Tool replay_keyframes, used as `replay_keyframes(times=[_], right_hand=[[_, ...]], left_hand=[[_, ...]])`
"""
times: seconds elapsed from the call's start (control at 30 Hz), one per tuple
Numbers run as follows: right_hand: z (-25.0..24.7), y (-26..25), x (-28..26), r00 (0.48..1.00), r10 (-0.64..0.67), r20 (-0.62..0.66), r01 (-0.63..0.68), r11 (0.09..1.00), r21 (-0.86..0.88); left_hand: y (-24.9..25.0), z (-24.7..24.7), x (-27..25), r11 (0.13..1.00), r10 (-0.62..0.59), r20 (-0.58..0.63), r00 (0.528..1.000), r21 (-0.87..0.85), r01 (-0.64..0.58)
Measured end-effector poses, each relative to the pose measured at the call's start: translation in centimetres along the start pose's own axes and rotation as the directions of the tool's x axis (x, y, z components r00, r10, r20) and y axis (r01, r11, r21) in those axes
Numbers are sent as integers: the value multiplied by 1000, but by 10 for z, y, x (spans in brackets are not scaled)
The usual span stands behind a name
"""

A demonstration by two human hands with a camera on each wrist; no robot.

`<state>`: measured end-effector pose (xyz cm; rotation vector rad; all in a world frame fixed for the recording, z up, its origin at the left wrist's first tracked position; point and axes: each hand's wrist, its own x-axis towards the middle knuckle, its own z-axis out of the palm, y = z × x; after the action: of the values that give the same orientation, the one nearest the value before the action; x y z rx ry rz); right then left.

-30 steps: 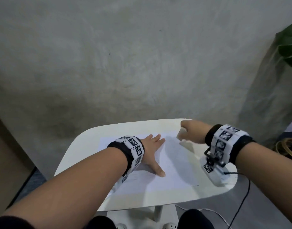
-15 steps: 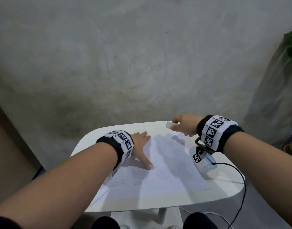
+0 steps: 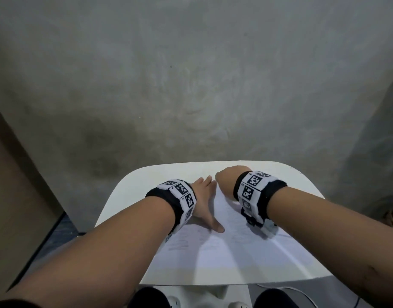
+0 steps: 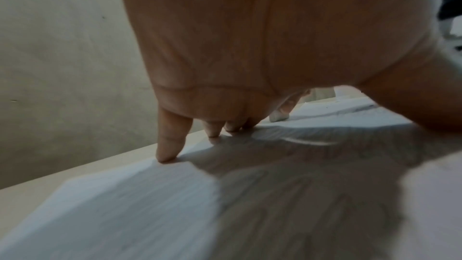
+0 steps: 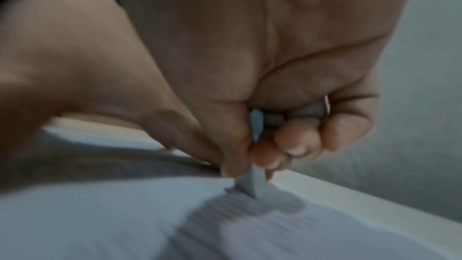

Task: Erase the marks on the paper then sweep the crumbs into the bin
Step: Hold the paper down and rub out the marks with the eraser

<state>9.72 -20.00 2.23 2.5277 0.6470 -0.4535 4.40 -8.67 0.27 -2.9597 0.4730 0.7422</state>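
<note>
A white sheet of paper with faint pencil marks lies on a small white table. My left hand lies flat on the paper's left part, fingers spread and fingertips pressing down. My right hand is at the paper's far edge, just right of the left hand. It pinches a white eraser between thumb and fingers, and the eraser's lower end touches the paper. The eraser also shows small beyond my left palm. No crumbs or bin are visible.
A grey concrete wall rises right behind the table. A brown panel stands at the left. The table's front edge is close to my knees, and a thin cable hangs below it on the right.
My right hand has carried the eraser from the table's far right to the paper's far edge beside my left hand and set it down. The left hand has stayed flat on the paper.
</note>
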Motion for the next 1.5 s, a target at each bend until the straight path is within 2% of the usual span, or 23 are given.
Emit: replay_keyframes(times=[0.07,0.17,0.23,0.3,0.4,0.47,0.6,0.67,0.77,0.87,0.93,1.03,1.2,1.3,1.37,1.5], right_hand=[[-4,0,4,1000,-18,13,19,999,-28],[-5,11,16,998,58,-26,-58,998,17],[-3,5,19,998,16,-55,-15,999,30],[-5,0,19,999,-43,-27,44,999,21],[-8,9,23,999,27,-34,-26,999,43],[-9,7,23,999,18,-50,-16,999,35],[-7,6,27,1000,11,6,-11,998,67],[-8,10,30,998,57,-22,-55,997,56],[-5,9,32,998,33,-62,-30,998,57],[-3,16,29,998,49,-40,-47,997,64],[-2,16,23,989,75,-125,-67,996,66],[3,14,27,993,49,-108,-37,993,110],[-3,11,25,999,50,-14,-50,998,27],[-4,15,19,999,-10,-51,11,1000,6],[-5,18,15,994,51,-96,-52,999,-13],[-2,8,14,999,-19,-36,17,998,-56]], left_hand=[[-1,0,3,1000,-8,10,1000,0,8],[-1,-1,1,1000,-13,30,999,-13,13],[0,-1,1,1000,-10,31,999,-4,10],[1,-1,0,1000,-4,39,999,6,4],[-1,-2,0,1000,1,26,1000,-21,0],[-1,-1,1,1000,0,27,1000,-24,1],[-1,-1,1,1000,7,28,1000,-23,-6],[-2,0,2,999,-1,20,1000,-37,2],[-2,0,2,1000,1,23,1000,-27,0],[-1,-2,0,999,5,29,1000,-32,-4],[0,-1,0,999,-2,40,999,-40,4],[0,-2,0,999,-4,37,999,-36,5],[0,-1,-2,999,-2,33,999,-33,4],[-1,-1,-1,1000,-3,44,999,-28,4],[-1,-1,-2,1000,-7,44,999,-28,9],[-1,0,1,999,-15,35,999,-34,16]])
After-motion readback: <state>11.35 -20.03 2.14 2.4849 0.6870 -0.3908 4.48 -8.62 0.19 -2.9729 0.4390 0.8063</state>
